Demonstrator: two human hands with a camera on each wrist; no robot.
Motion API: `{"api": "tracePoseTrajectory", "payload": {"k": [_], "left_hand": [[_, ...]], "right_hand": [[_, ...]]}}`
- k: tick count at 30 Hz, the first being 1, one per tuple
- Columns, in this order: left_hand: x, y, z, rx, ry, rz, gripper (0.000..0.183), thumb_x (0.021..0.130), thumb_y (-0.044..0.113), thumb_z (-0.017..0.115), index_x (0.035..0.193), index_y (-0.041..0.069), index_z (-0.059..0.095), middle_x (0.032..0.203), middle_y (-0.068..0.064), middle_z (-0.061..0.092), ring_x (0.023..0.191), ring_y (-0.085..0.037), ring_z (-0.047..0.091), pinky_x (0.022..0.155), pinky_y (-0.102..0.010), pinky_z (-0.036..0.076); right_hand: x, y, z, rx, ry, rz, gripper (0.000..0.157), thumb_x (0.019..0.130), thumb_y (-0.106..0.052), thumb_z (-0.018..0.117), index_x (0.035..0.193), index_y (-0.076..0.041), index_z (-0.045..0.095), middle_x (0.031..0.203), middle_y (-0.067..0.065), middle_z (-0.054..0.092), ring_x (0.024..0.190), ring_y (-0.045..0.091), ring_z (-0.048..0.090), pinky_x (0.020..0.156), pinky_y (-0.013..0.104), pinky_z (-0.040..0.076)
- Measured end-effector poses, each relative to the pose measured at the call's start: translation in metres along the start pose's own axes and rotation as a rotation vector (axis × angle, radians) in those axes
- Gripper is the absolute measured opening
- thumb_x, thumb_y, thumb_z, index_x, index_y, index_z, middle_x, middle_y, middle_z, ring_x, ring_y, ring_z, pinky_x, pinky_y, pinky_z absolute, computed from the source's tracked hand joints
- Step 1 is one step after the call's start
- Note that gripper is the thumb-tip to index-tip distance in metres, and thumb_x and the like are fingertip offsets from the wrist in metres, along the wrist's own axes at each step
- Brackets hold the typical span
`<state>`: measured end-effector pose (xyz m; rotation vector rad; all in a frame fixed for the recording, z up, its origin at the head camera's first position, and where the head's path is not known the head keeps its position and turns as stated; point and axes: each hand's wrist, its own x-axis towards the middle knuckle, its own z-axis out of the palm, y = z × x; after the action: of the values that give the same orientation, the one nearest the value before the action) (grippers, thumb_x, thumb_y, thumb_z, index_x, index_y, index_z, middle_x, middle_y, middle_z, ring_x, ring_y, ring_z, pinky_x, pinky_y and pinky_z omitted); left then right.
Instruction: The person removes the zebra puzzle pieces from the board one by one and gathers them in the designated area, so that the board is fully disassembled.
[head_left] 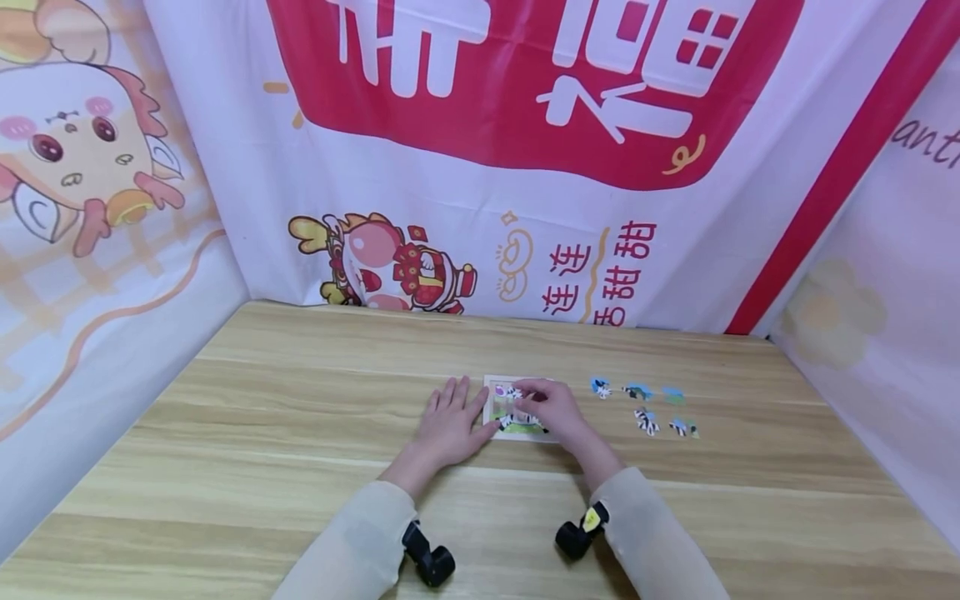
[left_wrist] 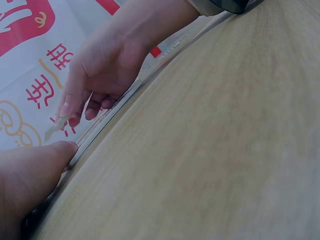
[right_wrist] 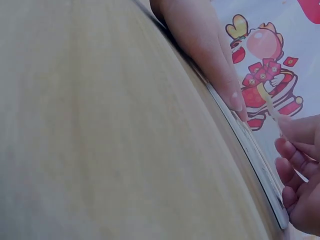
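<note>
A small jigsaw puzzle board [head_left: 489, 382] with a pale rim and a zebra picture lies on the table, partly filled. Beside its left edge my left hand [head_left: 447, 427] rests with fingers spread, the thumb touching the board's edge. My right hand [head_left: 557, 412] is over the board's right side and hides part of it. Between thumb and index finger it pinches a thin puzzle piece [left_wrist: 55, 129], tilted and raised off the board. Edge-on, the same puzzle piece [right_wrist: 272, 109] shows in the right wrist view; its printed face cannot be made out.
Several loose puzzle pieces [head_left: 647, 422] with zebra and blue-sky prints lie to the right of the board in two rough rows. The wooden table [head_left: 285, 433] ends at a printed cloth backdrop [head_left: 465, 192]. Cloth also hangs on both sides.
</note>
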<state>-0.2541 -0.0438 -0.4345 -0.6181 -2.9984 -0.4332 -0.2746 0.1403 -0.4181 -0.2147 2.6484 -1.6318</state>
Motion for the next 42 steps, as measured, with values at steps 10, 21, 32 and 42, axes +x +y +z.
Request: {"api": "tracePoseTrajectory", "payload": {"k": [10, 21, 32, 42], "left_hand": [[-0.001, 0.000, 0.000, -0.006, 0.001, -0.004, 0.063, 0.086, 0.056, 0.031, 0.136, 0.017, 0.029, 0.140, -0.018, 0.012, 0.127, -0.034, 0.005, 0.099, -0.048, 0.005], [-0.001, 0.000, 0.001, 0.003, -0.006, -0.003, 0.064, 0.085, 0.057, 0.030, 0.136, 0.018, 0.028, 0.140, -0.018, 0.013, 0.127, -0.034, 0.005, 0.099, -0.048, 0.006], [0.000, 0.000, 0.001, 0.002, -0.007, -0.008, 0.064, 0.085, 0.058, 0.029, 0.136, 0.019, 0.027, 0.141, -0.017, 0.012, 0.127, -0.033, 0.004, 0.099, -0.048, 0.005], [0.000, -0.001, 0.001, 0.002, -0.009, -0.008, 0.064, 0.085, 0.057, 0.029, 0.137, 0.019, 0.026, 0.140, -0.017, 0.012, 0.127, -0.033, 0.004, 0.099, -0.048, 0.005]], "right_hand": [[-0.002, -0.012, -0.014, 0.101, -0.029, 0.053, 0.026, 0.078, -0.007, 0.063, 0.104, -0.012, 0.063, 0.091, 0.004, 0.058, 0.086, 0.019, 0.051, 0.076, 0.033, 0.042], [-0.012, -0.017, -0.050, -0.031, -0.044, 0.073, 0.029, 0.079, -0.016, 0.063, 0.108, -0.014, 0.061, 0.097, 0.002, 0.057, 0.089, 0.020, 0.048, 0.073, 0.032, 0.042], [-0.025, -0.007, -0.087, -0.036, -0.028, -0.038, 0.031, 0.080, -0.015, 0.062, 0.109, -0.005, 0.060, 0.100, 0.008, 0.059, 0.087, 0.023, 0.049, 0.072, 0.034, 0.043], [-0.037, 0.014, -0.122, -0.080, -0.046, -0.009, 0.033, 0.082, -0.019, 0.060, 0.111, -0.003, 0.058, 0.104, 0.012, 0.057, 0.088, 0.023, 0.048, 0.076, 0.038, 0.042]]}}
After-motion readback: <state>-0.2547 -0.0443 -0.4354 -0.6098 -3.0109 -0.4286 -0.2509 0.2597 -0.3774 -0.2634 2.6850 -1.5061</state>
